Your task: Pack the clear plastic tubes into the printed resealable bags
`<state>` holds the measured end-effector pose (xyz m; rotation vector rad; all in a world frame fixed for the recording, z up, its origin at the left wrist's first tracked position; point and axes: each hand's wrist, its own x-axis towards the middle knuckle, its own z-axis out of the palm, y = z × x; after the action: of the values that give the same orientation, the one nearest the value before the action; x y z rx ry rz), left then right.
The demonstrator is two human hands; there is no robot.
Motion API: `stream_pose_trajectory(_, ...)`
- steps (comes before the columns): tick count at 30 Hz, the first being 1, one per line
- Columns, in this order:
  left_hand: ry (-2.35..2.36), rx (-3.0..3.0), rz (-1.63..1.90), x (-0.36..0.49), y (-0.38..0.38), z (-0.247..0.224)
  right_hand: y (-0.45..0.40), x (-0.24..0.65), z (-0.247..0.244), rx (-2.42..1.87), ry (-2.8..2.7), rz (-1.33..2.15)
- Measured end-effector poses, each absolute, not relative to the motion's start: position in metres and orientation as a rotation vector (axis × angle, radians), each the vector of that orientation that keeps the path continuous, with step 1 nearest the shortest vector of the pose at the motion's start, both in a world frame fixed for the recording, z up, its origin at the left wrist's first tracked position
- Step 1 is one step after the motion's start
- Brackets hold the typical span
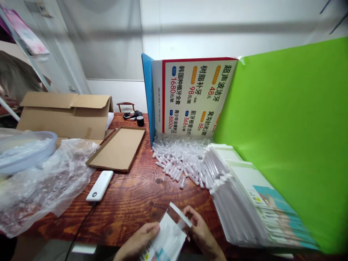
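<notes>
Close to the table's front edge, both hands are on one flat plastic bag [169, 235] with a white panel and a teal and yellow print. My left hand [140, 240] grips its left side, thumb on top. My right hand [202, 232] pinches the bag near its clear upper end, where a white strip runs across. Whether the bag is open at that end, I cannot tell. Beyond the hands lies a heap of small clear plastic tubes [179, 159]. To the right, similar printed bags [244, 210] are stacked in overlapping rows.
A green board [293, 119] and a printed price board [190, 98] wall off the back and right. On the left are a white power bank [100, 186] with a cable, a shallow cardboard tray [119, 148], crumpled plastic [62, 177], a plastic basin [51, 139] and a cardboard box [62, 119].
</notes>
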<state>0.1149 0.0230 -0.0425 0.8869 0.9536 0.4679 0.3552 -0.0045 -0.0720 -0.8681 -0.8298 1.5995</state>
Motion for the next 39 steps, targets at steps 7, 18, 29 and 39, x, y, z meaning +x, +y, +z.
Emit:
stream_pose_trajectory(7, 0.892, 0.745, 0.469, 0.12, 0.019, -0.017, -0.005, 0.357, -0.071, -1.004, -0.971, 1.494)
stream_pose_trajectory(18, 0.87, 0.801, 0.474, 0.125, 0.018, -0.016, -0.012, 0.35, -0.076, -1.021, -0.759, 1.472)
stream_pose_trajectory(29, 0.85, 0.857, 0.482, 0.122, 0.022, -0.041, -0.035, 0.348, -0.082, -0.978, -0.63, 1.484)
stream_pose_trajectory(39, 0.895, 1.237, 0.354, 0.129, 0.024, -0.034, -0.047, 0.359, -0.08, -1.164, -0.9, 1.377)
